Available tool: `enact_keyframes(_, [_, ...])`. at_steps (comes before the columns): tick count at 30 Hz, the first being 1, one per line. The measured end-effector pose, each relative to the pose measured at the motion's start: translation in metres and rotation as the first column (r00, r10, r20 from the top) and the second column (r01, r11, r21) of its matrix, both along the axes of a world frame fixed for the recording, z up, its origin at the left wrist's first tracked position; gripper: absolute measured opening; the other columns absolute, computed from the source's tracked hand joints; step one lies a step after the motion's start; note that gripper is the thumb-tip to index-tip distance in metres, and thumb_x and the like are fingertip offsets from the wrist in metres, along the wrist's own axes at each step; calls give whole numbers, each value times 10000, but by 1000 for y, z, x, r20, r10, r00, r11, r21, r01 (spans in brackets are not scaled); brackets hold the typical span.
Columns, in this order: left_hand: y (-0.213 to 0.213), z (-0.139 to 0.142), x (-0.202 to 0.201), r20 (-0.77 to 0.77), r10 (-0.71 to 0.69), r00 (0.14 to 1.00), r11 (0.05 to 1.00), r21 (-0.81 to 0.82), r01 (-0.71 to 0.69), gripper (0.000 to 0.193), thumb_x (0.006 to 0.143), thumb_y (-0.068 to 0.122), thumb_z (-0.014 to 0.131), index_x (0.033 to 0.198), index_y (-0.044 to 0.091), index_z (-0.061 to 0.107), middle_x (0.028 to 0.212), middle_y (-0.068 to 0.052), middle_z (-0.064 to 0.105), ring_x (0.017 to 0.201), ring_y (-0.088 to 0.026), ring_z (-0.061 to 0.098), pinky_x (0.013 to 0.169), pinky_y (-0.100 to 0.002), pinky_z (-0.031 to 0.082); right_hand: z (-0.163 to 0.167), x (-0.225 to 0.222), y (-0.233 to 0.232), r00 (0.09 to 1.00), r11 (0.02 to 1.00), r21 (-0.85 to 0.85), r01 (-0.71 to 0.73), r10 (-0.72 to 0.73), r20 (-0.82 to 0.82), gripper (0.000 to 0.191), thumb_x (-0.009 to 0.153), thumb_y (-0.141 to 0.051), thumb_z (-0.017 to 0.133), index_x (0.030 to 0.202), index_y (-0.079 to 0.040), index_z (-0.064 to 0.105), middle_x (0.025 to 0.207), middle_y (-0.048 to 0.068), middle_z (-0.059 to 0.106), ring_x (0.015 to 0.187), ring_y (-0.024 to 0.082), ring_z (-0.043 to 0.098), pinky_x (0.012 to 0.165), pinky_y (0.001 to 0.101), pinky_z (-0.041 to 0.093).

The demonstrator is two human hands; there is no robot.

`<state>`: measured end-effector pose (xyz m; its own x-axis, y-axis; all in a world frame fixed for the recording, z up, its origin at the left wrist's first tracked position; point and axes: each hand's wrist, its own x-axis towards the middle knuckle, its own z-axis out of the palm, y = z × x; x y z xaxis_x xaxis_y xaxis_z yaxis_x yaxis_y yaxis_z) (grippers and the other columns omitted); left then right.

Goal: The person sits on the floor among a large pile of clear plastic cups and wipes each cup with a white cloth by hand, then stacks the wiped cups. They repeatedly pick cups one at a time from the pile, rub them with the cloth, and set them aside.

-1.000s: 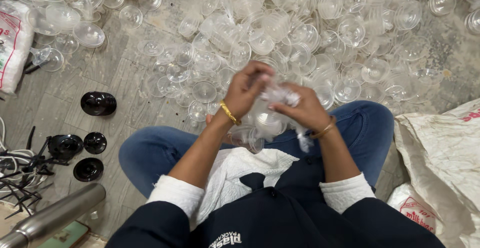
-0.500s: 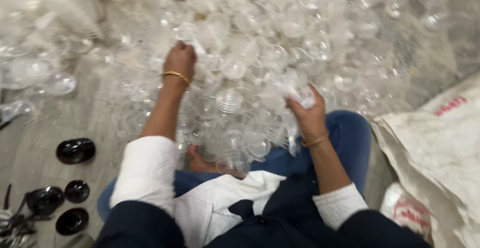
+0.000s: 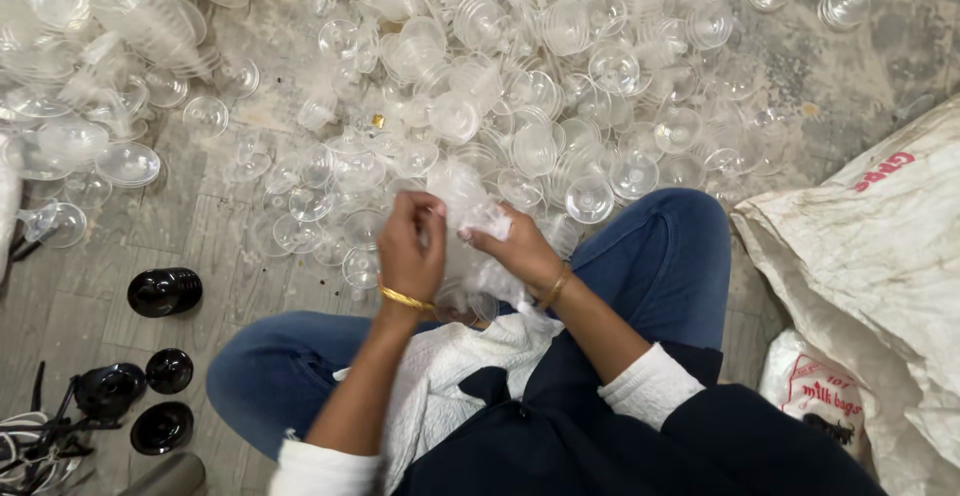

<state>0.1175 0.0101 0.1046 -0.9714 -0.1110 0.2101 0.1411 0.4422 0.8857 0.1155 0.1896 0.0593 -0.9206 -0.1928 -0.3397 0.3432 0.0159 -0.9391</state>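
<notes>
I sit cross-legged on the floor in blue jeans, with a big spread of clear plastic cups and lids (image 3: 520, 66) in front of me. Both hands meet above my lap. My left hand (image 3: 410, 246), with a gold bangle at the wrist, pinches the top of a stack of clear plastic cups (image 3: 465, 221). My right hand (image 3: 515, 246), also with a thin bangle, grips the same stack from the right side. The lower part of the stack is hidden behind my hands.
Black round caps (image 3: 165, 291) lie on the floor at my left, with more of them (image 3: 165, 426) and some wires nearer the bottom corner. A large white woven sack (image 3: 880, 256) lies at my right. A printed white bag (image 3: 815, 391) sits beside my right knee.
My left hand has come back from the pile on the left and joined my right hand at the stack of cups over my lap. The camera has tilted closer.
</notes>
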Motion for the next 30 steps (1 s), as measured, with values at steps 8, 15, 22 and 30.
enact_keyframes(8, [-1, -55, -17, 127, -311, 942, 879, 416, 234, 915, 840, 320, 841, 1537, 110, 287, 1435, -177, 524, 1292, -283, 577, 1067, -366, 484, -12, 2, 4, 979, 980, -117, 162, -174, -103, 391, 862, -68, 769, 1235, 12, 683, 1102, 43, 739, 988, 102, 669, 858, 260, 545])
enact_keyframes(15, [5, -72, -16, -12, -119, 993, 959, 259, 118, 962, 802, 326, 906, 1521, 68, 322, 1483, -212, 471, 1310, -294, 564, 1070, -387, 498, -5, -6, -5, 924, 958, 47, 281, -257, -284, 174, 844, -27, 781, 1009, 18, 745, 932, 45, 765, 850, 97, 672, 756, 261, 544])
enact_keyframes(22, [6, -78, -16, 7, -165, 986, 958, 238, 158, 791, 853, 281, 870, 1455, 68, 403, 1395, -168, 547, 1254, -248, 580, 1050, -385, 502, -23, -15, 6, 871, 869, 364, 336, -140, -470, 258, 754, -78, 819, 989, -17, 732, 882, 96, 769, 803, 142, 709, 722, 309, 567])
enact_keyframes(30, [-4, -56, -1, 47, -450, 892, 329, 937, 117, 757, 884, 366, 729, 1501, 107, 376, 1387, -98, 539, 1263, -224, 561, 1071, -415, 481, -36, -45, 45, 896, 862, 326, 388, -271, -351, 307, 778, -23, 744, 1083, -9, 713, 958, 66, 774, 832, 164, 731, 762, 328, 588])
